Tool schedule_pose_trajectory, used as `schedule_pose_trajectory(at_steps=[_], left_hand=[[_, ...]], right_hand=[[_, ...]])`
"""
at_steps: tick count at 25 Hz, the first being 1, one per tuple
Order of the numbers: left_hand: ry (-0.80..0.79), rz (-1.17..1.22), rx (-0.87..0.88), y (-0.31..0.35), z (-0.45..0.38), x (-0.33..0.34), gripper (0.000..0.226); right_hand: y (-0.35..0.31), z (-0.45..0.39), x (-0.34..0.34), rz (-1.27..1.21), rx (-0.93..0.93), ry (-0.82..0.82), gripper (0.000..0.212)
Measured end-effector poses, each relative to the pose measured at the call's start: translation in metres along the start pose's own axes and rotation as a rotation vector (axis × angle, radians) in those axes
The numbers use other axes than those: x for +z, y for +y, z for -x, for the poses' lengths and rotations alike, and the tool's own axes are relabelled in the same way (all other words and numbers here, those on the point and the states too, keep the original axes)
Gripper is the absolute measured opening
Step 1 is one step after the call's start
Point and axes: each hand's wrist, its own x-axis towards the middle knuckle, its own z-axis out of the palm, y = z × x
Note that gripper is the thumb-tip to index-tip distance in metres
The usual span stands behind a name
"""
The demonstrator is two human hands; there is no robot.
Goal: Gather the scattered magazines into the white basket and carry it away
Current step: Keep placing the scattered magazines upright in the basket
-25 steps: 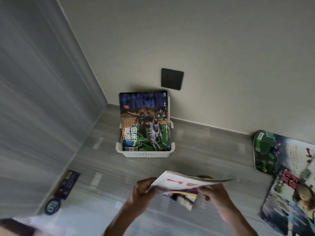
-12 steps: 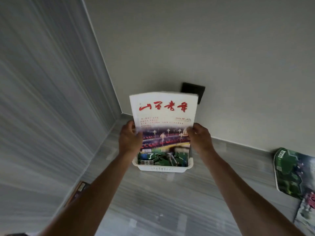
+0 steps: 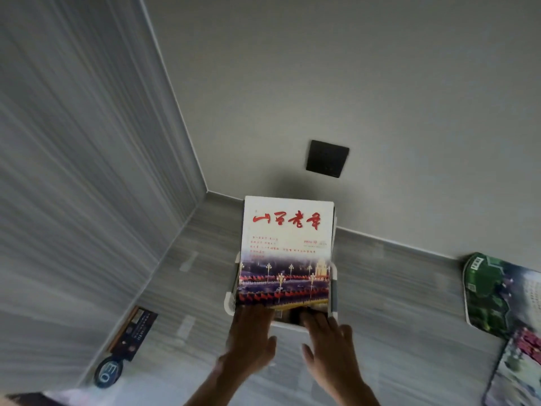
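A magazine with a white cover and red characters stands in the white basket, leaning back toward the wall and covering the magazines behind it. The basket sits on the grey floor against the wall. My left hand and my right hand hover at the basket's near edge, fingers spread. Their fingertips touch the lower edge of the magazine, and neither hand grips anything. A green magazine and another colourful magazine lie on the floor at the right.
A dark booklet and a round blue tag lie by the left wall. A black wall socket sits above the basket. The basket stands near the corner of the two walls. Bare floor stretches around it.
The white-covered magazine went from being held up by its sides down into the basket. Both hands let go and slid to its lower edge.
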Motion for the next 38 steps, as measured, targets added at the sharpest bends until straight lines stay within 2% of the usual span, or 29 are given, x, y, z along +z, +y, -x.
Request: schedule_pose_trajectory(at_steps=[2,4,5,6,8,9,10,11,12,14,16,19,22,25,27,31,34,38], left_hand=[[-0.003,0.081,0.048,0.008,0.043,0.016,0.051],[-0.003,0.167,0.06,0.015,0.07,0.024,0.044],[-0.02,0.253,0.051,0.023,0.074,0.022,0.038],[0.002,0.403,0.038,0.031,0.071,0.015,0.032],[0.185,0.731,-0.019,0.044,0.051,-0.007,0.029],[0.35,0.829,-0.087,0.044,0.032,-0.021,0.033],[0.493,0.874,-0.188,0.041,0.013,-0.036,0.042],[0.559,0.919,-0.298,0.037,-0.007,-0.053,0.051],[0.521,1.001,-0.381,0.033,-0.027,-0.065,0.061],[0.309,1.211,-0.437,0.024,-0.058,-0.07,0.064],[0.118,1.306,-0.451,0.012,-0.07,-0.061,0.058],[0.07,1.339,-0.469,0.002,-0.066,-0.05,0.057],[0.202,1.373,-0.343,0.009,-0.051,-0.052,0.056],[0.324,1.442,-0.155,0.005,-0.037,-0.065,0.061],[0.285,1.421,-0.048,0.003,-0.032,-0.074,0.067],[0.187,1.285,-0.076,0.01,-0.04,-0.079,0.079],[0.143,1.218,-0.089,0.008,-0.054,-0.065,0.071],[0.016,0.866,-0.199,-0.013,-0.044,-0.034,0.058]], right_hand=[[0.005,0.046,0.003,-0.03,-0.02,0.003,0.065],[0.012,0.073,-0.003,-0.022,-0.01,-0.091,0.072],[0.017,0.085,-0.005,-0.045,-0.005,-0.159,0.072],[0.021,0.09,-0.012,-0.123,-0.014,-0.145,0.064],[0.028,0.082,-0.036,-0.439,-0.006,0.135,0.04],[0.032,0.071,-0.052,-0.637,0.058,0.226,0.033],[0.036,0.056,-0.064,-0.83,0.109,0.292,0.034],[0.04,0.039,-0.074,-0.993,0.168,0.341,0.044],[0.043,0.023,-0.083,-1.121,0.241,0.33,0.061],[0.045,-0.01,-0.083,-1.333,0.323,0.188,0.089],[0.05,-0.028,-0.067,-1.457,0.313,0.137,0.087],[0.049,-0.032,-0.056,-1.493,0.27,0.155,0.078],[0.044,-0.025,-0.065,-1.593,0.217,0.275,0.055],[0.049,-0.017,-0.08,-1.671,0.033,0.354,0.057],[0.05,-0.015,-0.087,-1.6,-0.035,0.307,0.06],[0.059,-0.022,-0.08,-1.471,0.167,0.197,0.065],[0.068,-0.023,-0.063,-1.346,0.137,0.077,0.067],[0.063,-0.022,-0.05,-1.075,0.184,0.1,0.054]])
